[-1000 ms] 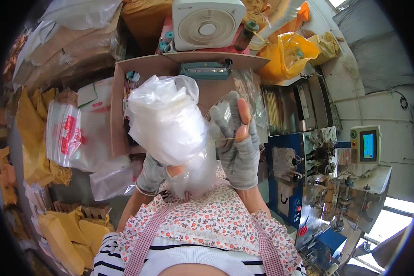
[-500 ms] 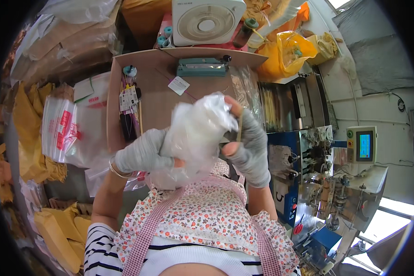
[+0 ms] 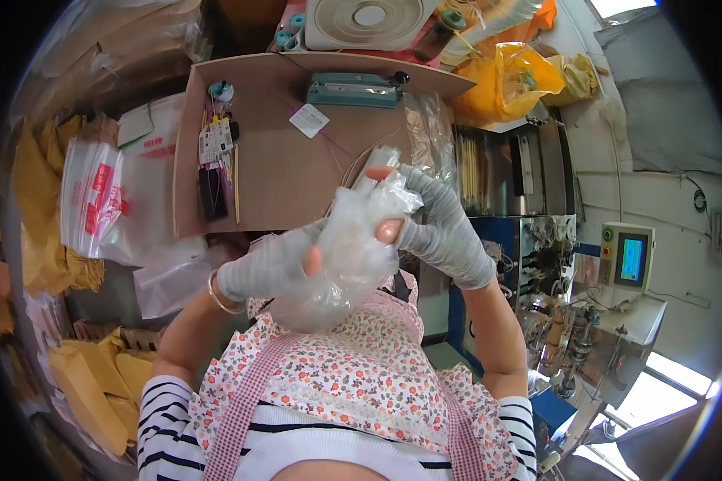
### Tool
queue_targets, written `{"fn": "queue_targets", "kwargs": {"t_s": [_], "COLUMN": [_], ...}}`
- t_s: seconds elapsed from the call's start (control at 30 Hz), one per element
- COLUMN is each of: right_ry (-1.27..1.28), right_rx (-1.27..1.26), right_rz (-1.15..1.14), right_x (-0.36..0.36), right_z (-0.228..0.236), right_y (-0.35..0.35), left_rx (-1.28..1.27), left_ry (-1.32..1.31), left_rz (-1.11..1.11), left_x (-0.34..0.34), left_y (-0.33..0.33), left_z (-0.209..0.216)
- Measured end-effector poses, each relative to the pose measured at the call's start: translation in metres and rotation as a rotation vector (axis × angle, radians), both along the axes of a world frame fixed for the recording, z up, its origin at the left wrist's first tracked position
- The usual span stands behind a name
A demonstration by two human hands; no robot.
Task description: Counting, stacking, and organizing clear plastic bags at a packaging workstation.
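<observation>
A crumpled, see-through plastic bag (image 3: 346,260) hangs in front of my chest, bulging at the bottom. What is inside it looks whitish and cannot be made out. My left hand (image 3: 269,266), in a grey fingerless glove, is closed round the bag's left side and partly blurred. My right hand (image 3: 445,224), gloved the same way, pinches the gathered upper end of the bag between thumb and fingers. Twisted plastic sticks up past the right fingertips. Beyond both hands lies a shallow brown cardboard tray (image 3: 285,180).
In the tray are a teal heat sealer (image 3: 353,91), a white tag (image 3: 309,120) and labelled strips (image 3: 217,144). Clear bags (image 3: 92,200) lie at left. An orange bag (image 3: 513,84) stands back right. Machinery with a control panel (image 3: 627,256) fills the right side.
My right hand has turned and bunched the bag's upper end tighter. The bag has come slightly lower. My view has shifted, so the tray sits higher in the picture.
</observation>
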State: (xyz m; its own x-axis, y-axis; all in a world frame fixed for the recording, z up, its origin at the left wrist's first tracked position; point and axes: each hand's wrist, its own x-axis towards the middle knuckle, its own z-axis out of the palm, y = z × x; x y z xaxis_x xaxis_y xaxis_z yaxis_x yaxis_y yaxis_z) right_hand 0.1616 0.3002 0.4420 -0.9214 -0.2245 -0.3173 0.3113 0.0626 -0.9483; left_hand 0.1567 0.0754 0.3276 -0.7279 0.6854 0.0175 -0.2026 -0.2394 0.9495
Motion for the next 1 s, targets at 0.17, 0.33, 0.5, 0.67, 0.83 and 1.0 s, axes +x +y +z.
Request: {"fn": "queue_targets", "kwargs": {"t_s": [0.17, 0.33, 0.5, 0.67, 0.83, 1.0], "right_ry": [-0.054, -0.062, 0.02, 0.075, 0.077, 0.154], "right_rx": [-0.059, -0.121, 0.024, 0.201, 0.426, 0.434], "right_rz": [-0.046, 0.003, 0.021, 0.28, 0.517, 0.549], "right_x": [-0.004, -0.012, -0.013, -0.025, -0.041, -0.041], "right_z": [-0.01, -0.027, -0.031, -0.02, -0.011, -0.022], "right_y": [-0.005, -0.001, 0.013, 0.029, 0.017, 0.013], "left_rx": [-0.221, 0.058, 0.09, 0.006, 0.01, -0.146], "left_ry": [-0.311, -0.371, -0.336, -0.124, -0.555, -0.267], "left_rz": [0.079, -0.164, -0.296, -0.255, 0.013, 0.175], "left_x": [-0.001, -0.036, -0.04, -0.035, -0.021, -0.011], "left_y": [-0.008, 0.026, 0.048, 0.074, 0.076, 0.056], "left_z": [0.014, 0.034, 0.009, 0.006, 0.006, 0.035]}}
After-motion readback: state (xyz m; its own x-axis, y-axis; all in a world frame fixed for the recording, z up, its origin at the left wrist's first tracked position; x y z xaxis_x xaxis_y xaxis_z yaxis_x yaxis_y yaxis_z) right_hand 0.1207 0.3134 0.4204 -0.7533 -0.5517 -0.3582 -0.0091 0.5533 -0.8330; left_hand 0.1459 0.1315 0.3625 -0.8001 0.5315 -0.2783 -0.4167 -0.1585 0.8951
